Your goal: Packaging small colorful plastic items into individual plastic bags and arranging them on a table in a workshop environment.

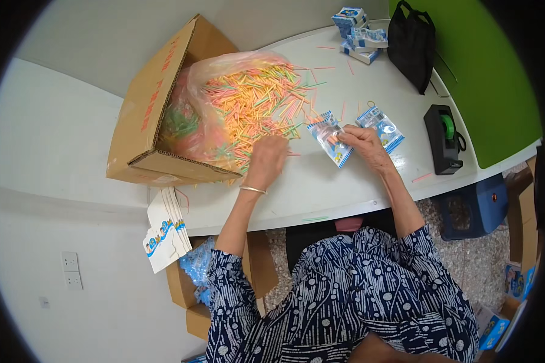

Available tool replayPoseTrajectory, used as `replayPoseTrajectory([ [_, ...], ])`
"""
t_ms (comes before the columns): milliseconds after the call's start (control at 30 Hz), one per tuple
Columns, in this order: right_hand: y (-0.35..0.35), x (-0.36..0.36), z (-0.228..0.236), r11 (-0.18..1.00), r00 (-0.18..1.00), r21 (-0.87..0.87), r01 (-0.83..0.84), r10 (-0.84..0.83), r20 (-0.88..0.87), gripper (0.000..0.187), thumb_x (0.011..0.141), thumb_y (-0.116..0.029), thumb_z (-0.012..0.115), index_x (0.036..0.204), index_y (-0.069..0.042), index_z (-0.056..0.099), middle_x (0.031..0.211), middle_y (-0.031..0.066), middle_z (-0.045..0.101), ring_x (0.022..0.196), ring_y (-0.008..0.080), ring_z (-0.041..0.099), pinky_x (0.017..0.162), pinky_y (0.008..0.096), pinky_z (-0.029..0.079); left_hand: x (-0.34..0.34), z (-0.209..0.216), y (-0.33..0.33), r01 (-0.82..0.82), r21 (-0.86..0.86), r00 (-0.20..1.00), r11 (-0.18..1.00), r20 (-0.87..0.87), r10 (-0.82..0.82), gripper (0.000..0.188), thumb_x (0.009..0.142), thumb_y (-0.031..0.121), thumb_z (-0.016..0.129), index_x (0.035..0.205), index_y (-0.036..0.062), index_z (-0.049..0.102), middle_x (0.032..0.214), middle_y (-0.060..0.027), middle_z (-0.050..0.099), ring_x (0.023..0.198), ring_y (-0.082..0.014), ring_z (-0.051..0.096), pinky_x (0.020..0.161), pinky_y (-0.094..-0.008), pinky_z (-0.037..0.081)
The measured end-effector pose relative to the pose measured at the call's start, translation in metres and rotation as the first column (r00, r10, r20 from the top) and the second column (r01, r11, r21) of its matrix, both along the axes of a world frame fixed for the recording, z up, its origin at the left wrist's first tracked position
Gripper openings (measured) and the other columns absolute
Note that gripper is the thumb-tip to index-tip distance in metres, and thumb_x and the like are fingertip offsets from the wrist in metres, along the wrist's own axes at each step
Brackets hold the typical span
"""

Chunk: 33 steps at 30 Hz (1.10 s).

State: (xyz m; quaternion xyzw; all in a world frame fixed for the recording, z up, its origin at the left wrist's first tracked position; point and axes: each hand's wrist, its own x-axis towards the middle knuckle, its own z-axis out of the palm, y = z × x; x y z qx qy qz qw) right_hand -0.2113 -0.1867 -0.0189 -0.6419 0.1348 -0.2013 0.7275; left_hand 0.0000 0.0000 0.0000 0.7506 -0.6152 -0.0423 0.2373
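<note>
A small clear packet (328,140) with blue striped ends is pinched between the thumb and fingers of my right hand (364,145), and some pink and orange pieces show through it. Just beyond that hand a second blue and white packet (384,129) lies on the table. My left hand (268,158) is at the near edge of a large heap of thin pastel sticks (248,103) in pink, yellow, orange and green. Its fingers are blurred and turned away from view. The heap spills out of a clear plastic bag (203,75) in a tipped cardboard box (142,115).
On the white table (321,196) lie scattered loose sticks. A black tape dispenser (443,142) stands at right, a black bag (410,45) and stacked small boxes (360,37) at the back. White cartons (166,233) overhang the near left edge; a blue stool (471,209) is below.
</note>
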Motion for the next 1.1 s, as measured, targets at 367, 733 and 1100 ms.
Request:
replayPoseTrajectory([
  [367, 0.009, -0.001, -0.006, 0.997, 1.000, -0.069, 0.020, -0.019, 0.025, 0.027, 0.087, -0.019, 0.061, 0.100, 0.004, 0.066, 0.087, 0.0038, 0.059, 0.079, 0.0083, 0.050, 0.071, 0.0208, 0.038, -0.009, -0.014, -0.017, 0.028, -0.029, 0.867, 0.999, 0.498, -0.010, 0.014, 0.077, 0.004, 0.059, 0.091, 0.0007, 0.056, 0.078, -0.0100, 0.054, 0.076, -0.0239, 0.054, 0.067, -0.0354, 0.043],
  [733, 0.019, 0.003, -0.007, 0.997, 1.000, -0.075, 0.007, -0.007, -0.006, 0.024, 0.089, -0.016, 0.058, 0.091, 0.007, 0.064, 0.083, 0.0036, 0.055, 0.076, 0.0094, 0.046, 0.068, 0.0224, 0.035, -0.046, 0.059, -0.041, -0.338, -0.451, 0.618, 0.826, -0.768, -0.167, 0.025, 0.089, 0.001, 0.055, 0.112, -0.0007, 0.048, 0.082, -0.0034, 0.057, 0.074, -0.0086, 0.057, 0.066, -0.0222, 0.049],
  [1100, 0.026, 0.003, -0.006, 0.997, 0.999, 0.070, -0.038, 0.037, 0.016, 0.025, 0.090, -0.017, 0.057, 0.098, 0.005, 0.065, 0.087, -0.0010, 0.059, 0.078, 0.0042, 0.049, 0.069, 0.0194, 0.039, -0.064, 0.019, -0.041, -0.138, -0.409, 0.960, 0.902, -0.278, 0.021, 0.020, 0.090, 0.005, 0.054, 0.109, -0.0014, 0.057, 0.101, -0.0077, 0.060, 0.091, -0.0119, 0.057, 0.082, -0.0232, 0.045],
])
